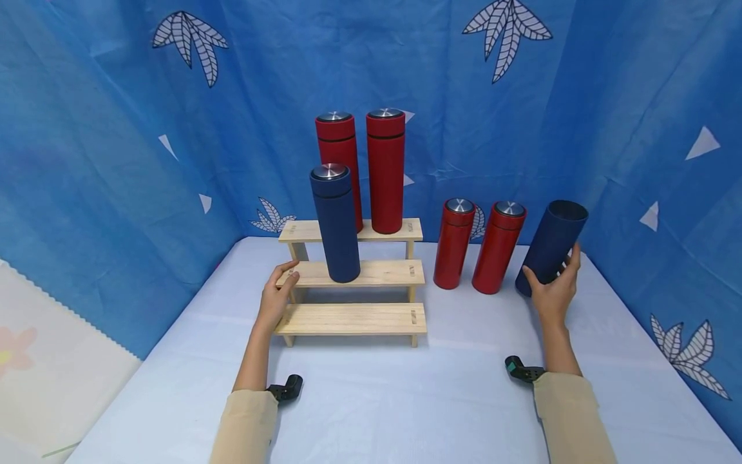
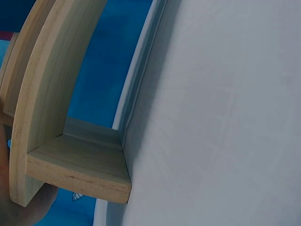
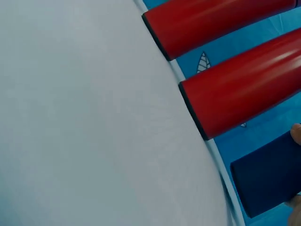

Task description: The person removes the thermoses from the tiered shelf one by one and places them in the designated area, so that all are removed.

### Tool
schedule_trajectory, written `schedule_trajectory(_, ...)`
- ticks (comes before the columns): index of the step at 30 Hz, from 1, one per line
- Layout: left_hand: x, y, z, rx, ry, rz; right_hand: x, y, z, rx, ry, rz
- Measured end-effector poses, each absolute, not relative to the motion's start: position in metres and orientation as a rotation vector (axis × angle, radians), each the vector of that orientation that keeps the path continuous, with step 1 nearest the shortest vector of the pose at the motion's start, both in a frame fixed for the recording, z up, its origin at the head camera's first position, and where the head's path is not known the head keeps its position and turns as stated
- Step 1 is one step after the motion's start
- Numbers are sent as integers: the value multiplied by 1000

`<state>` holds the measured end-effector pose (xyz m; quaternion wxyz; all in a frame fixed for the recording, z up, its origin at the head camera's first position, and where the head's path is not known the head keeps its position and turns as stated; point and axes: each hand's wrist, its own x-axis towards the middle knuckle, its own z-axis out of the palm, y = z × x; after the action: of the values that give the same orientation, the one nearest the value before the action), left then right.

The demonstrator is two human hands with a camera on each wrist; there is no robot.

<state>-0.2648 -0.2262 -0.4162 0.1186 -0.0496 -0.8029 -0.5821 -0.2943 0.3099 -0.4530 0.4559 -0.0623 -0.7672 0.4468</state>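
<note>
My left hand (image 1: 274, 301) grips the left end of the three-step wooden stand (image 1: 350, 319) at its middle step. In the left wrist view the stand's end (image 2: 80, 169) partly hides this hand. On the middle step stands a blue vacuum flask (image 1: 337, 225) with a steel-topped lid. My right hand (image 1: 556, 290) holds a dark blue flask (image 1: 547, 248), thumb on one side and fingers round the other. This flask's top end is dark, with no steel disc showing, and its lower end is close over the table in the head view.
Two tall red flasks (image 1: 386, 174) stand on the top step. Two shorter red flasks (image 1: 454, 248) stand on the white table (image 1: 406, 399) between the stand and my right hand. A blue patterned cloth (image 1: 278, 77) hangs behind and at both sides.
</note>
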Motion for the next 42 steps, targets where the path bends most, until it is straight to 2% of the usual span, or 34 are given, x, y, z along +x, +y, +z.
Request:
schedule_trajectory(22,-263,-228,-410,-151,-2350,-1692,-300,311,-464,-182,-1982,1082)
schedule_trajectory(30,-283,-240,-437,-131,-2331,-1671,-302,309,-465,-171,-1990,1074)
schedule_trajectory(42,-283,-236,-440,-117,-2335,-1685,-296,310,-464,-220,-1996,1099)
